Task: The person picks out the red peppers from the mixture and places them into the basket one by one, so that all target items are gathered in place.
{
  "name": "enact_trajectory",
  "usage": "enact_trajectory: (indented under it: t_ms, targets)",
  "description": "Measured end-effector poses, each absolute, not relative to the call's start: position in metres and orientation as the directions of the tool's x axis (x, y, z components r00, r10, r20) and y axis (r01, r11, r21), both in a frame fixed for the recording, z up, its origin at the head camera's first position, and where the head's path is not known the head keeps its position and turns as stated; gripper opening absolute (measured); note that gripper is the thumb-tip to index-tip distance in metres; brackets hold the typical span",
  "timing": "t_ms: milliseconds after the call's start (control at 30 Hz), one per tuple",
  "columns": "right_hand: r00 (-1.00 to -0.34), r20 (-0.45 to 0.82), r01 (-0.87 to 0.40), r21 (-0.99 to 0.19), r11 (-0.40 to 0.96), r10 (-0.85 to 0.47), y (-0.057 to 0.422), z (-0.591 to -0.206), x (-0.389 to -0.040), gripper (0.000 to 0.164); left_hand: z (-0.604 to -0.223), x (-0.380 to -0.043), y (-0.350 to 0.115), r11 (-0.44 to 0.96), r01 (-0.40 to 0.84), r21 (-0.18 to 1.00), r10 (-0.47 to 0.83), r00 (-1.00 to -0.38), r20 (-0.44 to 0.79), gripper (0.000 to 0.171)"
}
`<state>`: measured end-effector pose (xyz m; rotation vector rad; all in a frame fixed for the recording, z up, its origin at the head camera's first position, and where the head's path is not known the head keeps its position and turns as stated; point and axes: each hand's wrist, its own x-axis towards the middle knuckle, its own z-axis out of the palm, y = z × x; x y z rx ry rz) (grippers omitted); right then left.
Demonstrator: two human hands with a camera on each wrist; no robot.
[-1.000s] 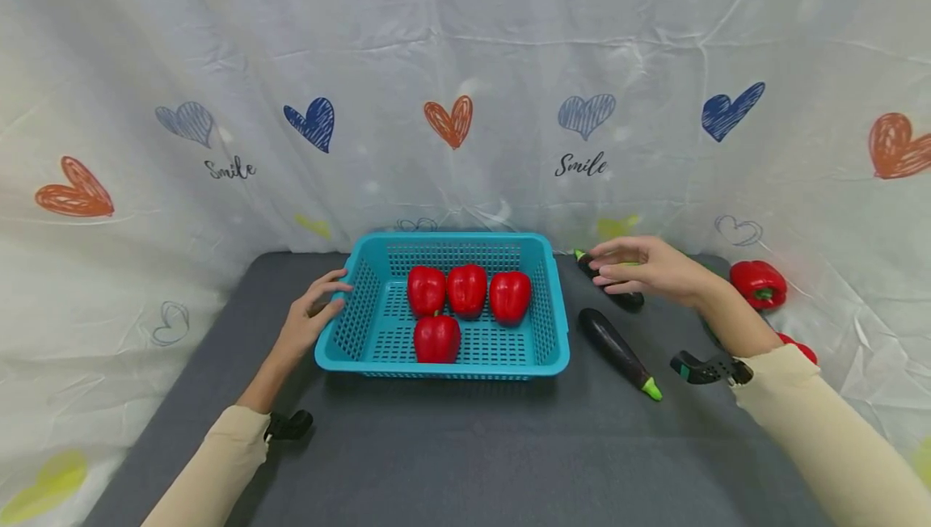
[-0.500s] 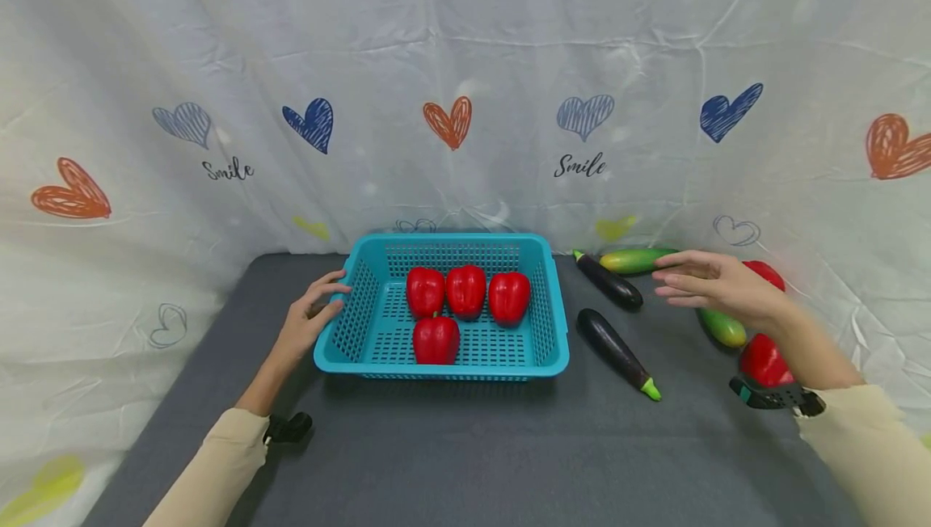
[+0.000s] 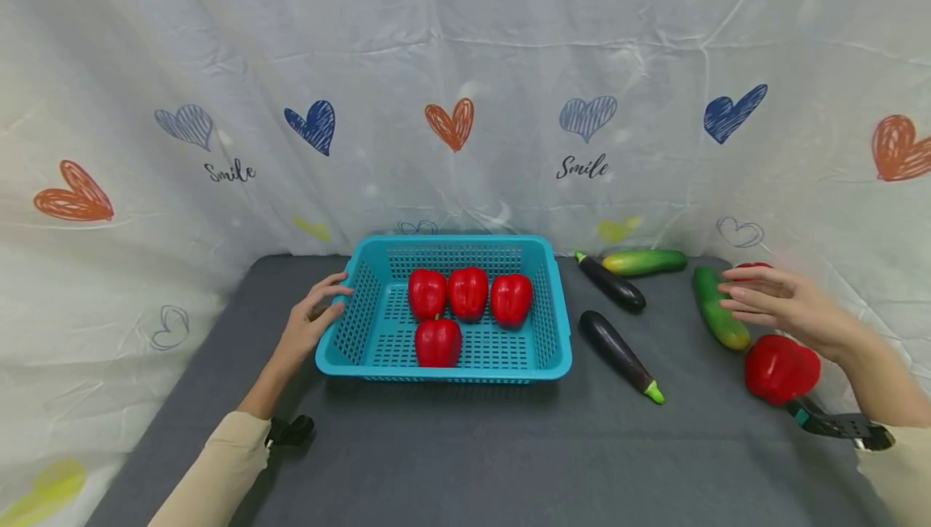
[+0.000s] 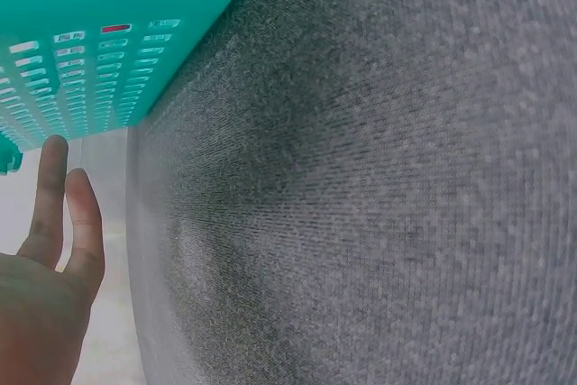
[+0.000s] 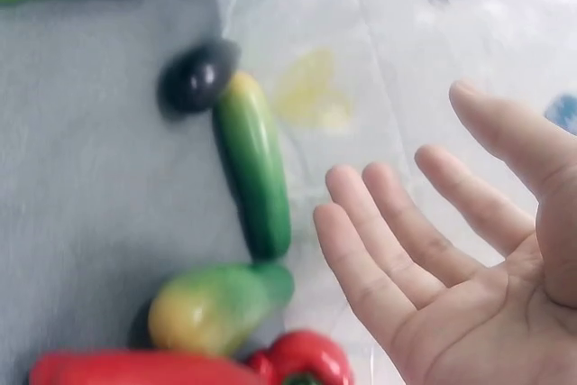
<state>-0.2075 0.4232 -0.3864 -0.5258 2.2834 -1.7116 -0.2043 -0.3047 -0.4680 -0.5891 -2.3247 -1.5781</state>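
Observation:
My left hand (image 3: pixel 309 321) rests at the left rim of a blue plastic basket (image 3: pixel 444 373), its fingers loosely extended. Two straight fingers (image 4: pixel 84 223) show beside the perforated wall in the left wrist view. Several red bell peppers (image 3: pixel 438 343) lie in the basket. At the right, my right hand (image 3: pixel 796 309) hovers with spread fingers and an unoccupied palm. Below it is a red bell pepper (image 3: pixel 781 371); a second bell pepper (image 3: pixel 754 264) is mostly hidden behind the fingers. Just left of the fingertips lies a green cucumber (image 3: pixel 716 309) with a yellowish end.
Between the basket and the right hand lie two eggplants, a nearer eggplant (image 3: pixel 618 353) and a farther eggplant (image 3: pixel 611 282). Another cucumber (image 3: pixel 645 262) lies along the back edge. A white curtain (image 3: pixel 509 90) with printed hearts hangs behind the dark grey table (image 3: pixel 465 454).
My right hand has moved rightward from above the far eggplant, past the cucumbers, to over the bell peppers, uncovering both cucumbers. The left hand and basket have stayed put.

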Motion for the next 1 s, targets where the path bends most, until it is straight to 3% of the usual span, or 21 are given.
enact_trajectory:
  t_ms: [333, 600, 800, 1000]
  targets:
    - [-0.990, 0.043, -0.108, -0.850, 0.515, -0.136, 0.452, -0.397, -0.186, 0.033, -0.469, -0.205, -0.305, 0.323, 0.474, 0.819, 0.180, -0.880, 0.438, 0.027]
    - [-0.996, 0.085, -0.091, -0.750, 0.656, -0.042, 0.468, -0.408, -0.169, 0.037, -0.469, -0.205, -0.305, 0.320, 0.474, 0.820, 0.179, -0.880, 0.439, 0.027]
    - [-0.998, -0.010, 0.046, -0.681, 0.730, 0.054, 0.471, -0.416, -0.158, 0.067, -0.470, -0.205, -0.304, 0.328, 0.473, 0.817, 0.176, -0.881, 0.440, 0.027]
    - [-0.995, -0.083, 0.092, -0.738, 0.669, 0.046, 0.468, -0.430, -0.152, 0.081, -0.470, -0.205, -0.305, 0.332, 0.472, 0.817, 0.171, -0.882, 0.440, 0.027]
